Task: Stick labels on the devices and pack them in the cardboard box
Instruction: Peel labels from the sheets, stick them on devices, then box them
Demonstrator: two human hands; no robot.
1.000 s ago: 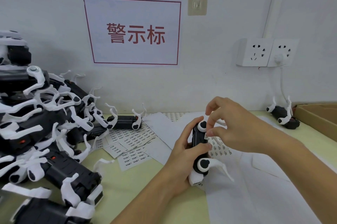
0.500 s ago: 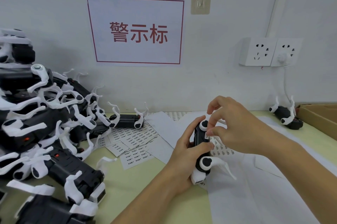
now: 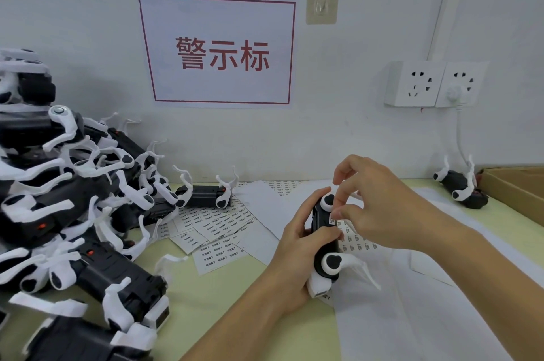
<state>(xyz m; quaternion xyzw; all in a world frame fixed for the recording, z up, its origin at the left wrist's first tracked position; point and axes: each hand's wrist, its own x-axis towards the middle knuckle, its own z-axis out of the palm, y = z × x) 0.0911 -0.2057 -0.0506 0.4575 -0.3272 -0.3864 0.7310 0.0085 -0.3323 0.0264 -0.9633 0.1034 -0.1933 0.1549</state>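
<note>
At the centre of the frame, the left hand (image 3: pixel 297 246) wraps its grip around a black-and-white device (image 3: pixel 325 238) above the tabletop (image 3: pixel 223 296). The right hand (image 3: pixel 371 207) pinches a small label (image 3: pixel 333 218) against the device's side. A pile of devices (image 3: pixel 67 213) fills the left; a cardboard box (image 3: pixel 518 193) sits at the right edge.

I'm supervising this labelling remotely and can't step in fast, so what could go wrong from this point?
1. The right hand pinches a small label against the device that the left hand grips; it may go on crooked or creased.
2. The stacked pile of devices at the left looks unstable; a nudge might topple some.
3. Loose label sheets overlap near the pile and could get dragged or mixed.
</note>
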